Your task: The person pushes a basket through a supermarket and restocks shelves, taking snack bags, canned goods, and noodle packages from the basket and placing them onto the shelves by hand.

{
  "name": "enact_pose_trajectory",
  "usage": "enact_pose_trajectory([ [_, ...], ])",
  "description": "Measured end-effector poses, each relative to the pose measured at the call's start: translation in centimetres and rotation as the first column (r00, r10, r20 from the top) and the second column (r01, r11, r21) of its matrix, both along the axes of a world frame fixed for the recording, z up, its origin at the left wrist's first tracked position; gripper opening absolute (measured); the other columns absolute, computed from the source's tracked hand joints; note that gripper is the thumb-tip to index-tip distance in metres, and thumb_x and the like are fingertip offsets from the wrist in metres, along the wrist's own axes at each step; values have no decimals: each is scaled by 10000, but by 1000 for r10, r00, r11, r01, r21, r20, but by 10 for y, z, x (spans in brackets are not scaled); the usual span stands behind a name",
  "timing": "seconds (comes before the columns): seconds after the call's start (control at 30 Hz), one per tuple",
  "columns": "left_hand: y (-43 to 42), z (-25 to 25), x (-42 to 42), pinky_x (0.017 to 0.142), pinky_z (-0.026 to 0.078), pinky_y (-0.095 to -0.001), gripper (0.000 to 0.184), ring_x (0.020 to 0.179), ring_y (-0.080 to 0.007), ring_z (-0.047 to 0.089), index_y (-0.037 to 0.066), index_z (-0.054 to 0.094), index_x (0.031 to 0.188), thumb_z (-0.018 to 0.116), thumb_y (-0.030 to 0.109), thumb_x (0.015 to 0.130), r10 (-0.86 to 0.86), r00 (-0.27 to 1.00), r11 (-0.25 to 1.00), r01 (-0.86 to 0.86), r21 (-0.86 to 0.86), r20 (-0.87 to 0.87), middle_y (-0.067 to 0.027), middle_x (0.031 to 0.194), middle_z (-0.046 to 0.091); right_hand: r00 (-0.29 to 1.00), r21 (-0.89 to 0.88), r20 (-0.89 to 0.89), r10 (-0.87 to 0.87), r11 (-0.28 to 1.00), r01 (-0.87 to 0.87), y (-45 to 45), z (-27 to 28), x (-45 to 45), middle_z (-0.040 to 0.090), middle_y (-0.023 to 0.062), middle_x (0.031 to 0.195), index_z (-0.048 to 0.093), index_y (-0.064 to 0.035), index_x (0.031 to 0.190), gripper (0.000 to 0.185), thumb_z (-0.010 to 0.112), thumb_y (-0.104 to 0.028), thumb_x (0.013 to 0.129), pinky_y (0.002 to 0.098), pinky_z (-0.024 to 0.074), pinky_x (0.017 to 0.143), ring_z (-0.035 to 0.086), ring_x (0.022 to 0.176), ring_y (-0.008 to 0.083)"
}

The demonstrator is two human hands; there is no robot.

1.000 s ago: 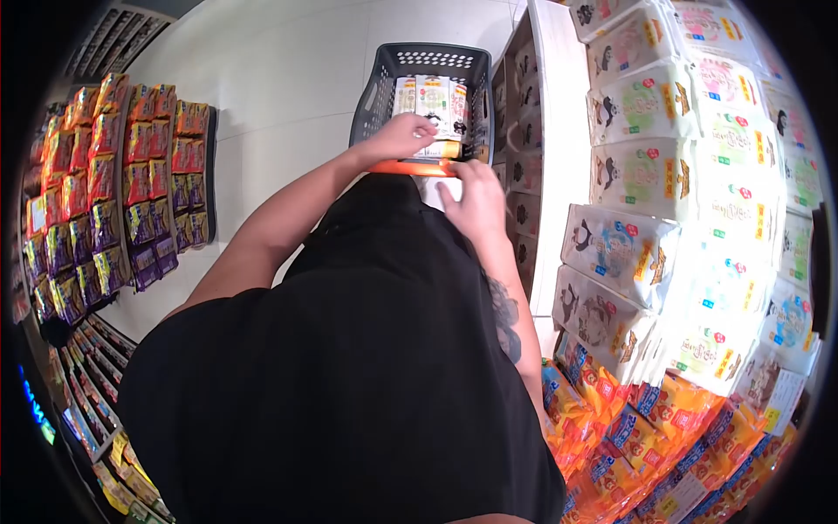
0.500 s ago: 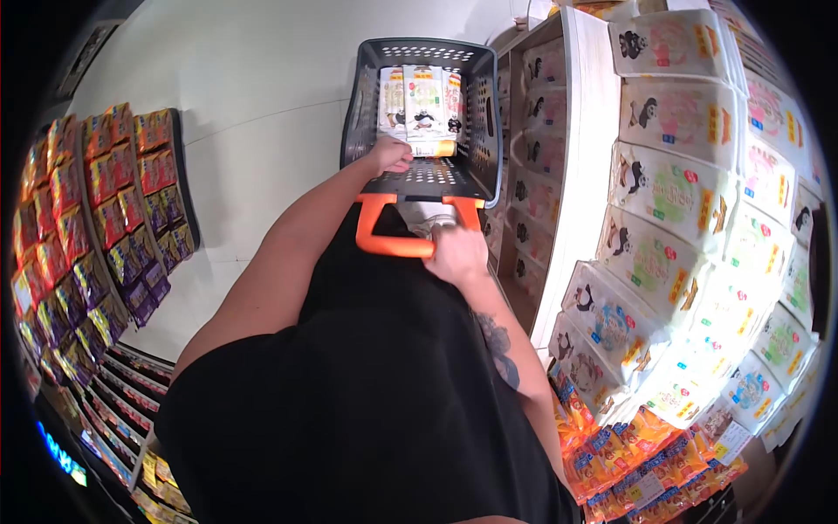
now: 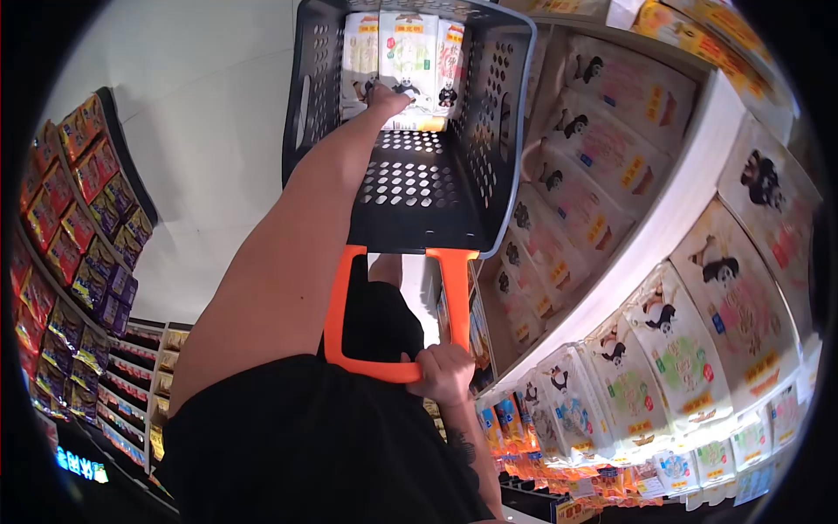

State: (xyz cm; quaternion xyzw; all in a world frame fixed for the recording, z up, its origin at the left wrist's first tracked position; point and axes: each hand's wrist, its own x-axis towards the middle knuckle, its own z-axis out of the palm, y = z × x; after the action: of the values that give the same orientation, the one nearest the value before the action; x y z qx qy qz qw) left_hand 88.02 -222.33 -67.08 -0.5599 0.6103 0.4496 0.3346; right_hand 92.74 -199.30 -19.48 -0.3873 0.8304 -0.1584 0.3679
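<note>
Three panda-printed packs [image 3: 408, 54] already in the basket [image 3: 419, 231]! Right grip [image 3: 443, 373] clenched round the orange handle [image 3: 375, 371]; my left grip [image 3: 388, 100] reaches them, hold unclear.

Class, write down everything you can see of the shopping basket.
The shopping basket is dark grey and looks like plastic, its panels pierced by holes, with a longer slot in the left side. Its open top faces the camera. A squared orange handle extends from the near edge toward the wearer; the right hand grips its corner. White panda-printed packets sit at the far end, and the left hand is inside, over them. Its underside is hidden.
</note>
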Motion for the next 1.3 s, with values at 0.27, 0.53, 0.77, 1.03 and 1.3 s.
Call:
enact_pose_trajectory([
  [0.27, 21, -61, -9, 1049, 443, -355, 855, 1207, -336, 562, -61, 535, 1207, 911, 321, 541, 604, 797, 797, -604, -11, -12, -278, 1287, 561, 999, 83, 48, -5, 997, 1, -12, -2, -8, 470, 19, 556, 460, -123, 577, 328, 740, -192, 734, 329, 398, 471, 524, 478, 196],
  [0.53, 60, -65, -52, 862, 535, -337, 613, 995, -229, 671, -44, 603, 1188, 883, 166, 685, 836, 547, 540, -810, 229, -38, -163, 1123, 687, 995, 162, 99, 3, 987, -19, -28, 0, -17, 500, 27, 577, 494, -113, 599, 270, 730, -167, 718, 337, 437, 492, 554, 513, 205],
  [0.77, 24, -21, -47, 875, 535, -341, 557, 1028, -241, 664, -1, 585, 1236, 826, 107, 746, 743, 626, 669, -696, 261, -237, -155, 1158, 677, 995, 203, 102, 24, 978, -44, -45, 3, -25, 511, 31, 594, 507, -109, 618, 243, 723, -168, 713, 349, 447, 514, 562, 533, 220],
  [1.03, -36, 98, -32, 834, 598, -417, 411, 1022, -275, 672, -19, 548, 1267, 674, 28, 878, 916, 399, 253, -636, 729, 31, -155, 1156, 654, 997, 131, 38, 63, 989, -67, -59, 5, -35, 509, 62, 573, 502, -90, 618, 277, 750, -205, 663, 394, 457, 512, 568, 533, 279],
  [1.3, -67, 245, -1, 965, 528, -377, 490, 1124, -250, 631, -24, 458, 1348, 621, -15, 886, 752, 590, 541, -299, 786, -294, -169, 1272, 603, 996, 63, -41, 78, 995, -76, -65, 5, -48, 553, 72, 606, 523, -97, 635, 243, 736, -197, 693, 394, 493, 543, 607, 565, 281],
])
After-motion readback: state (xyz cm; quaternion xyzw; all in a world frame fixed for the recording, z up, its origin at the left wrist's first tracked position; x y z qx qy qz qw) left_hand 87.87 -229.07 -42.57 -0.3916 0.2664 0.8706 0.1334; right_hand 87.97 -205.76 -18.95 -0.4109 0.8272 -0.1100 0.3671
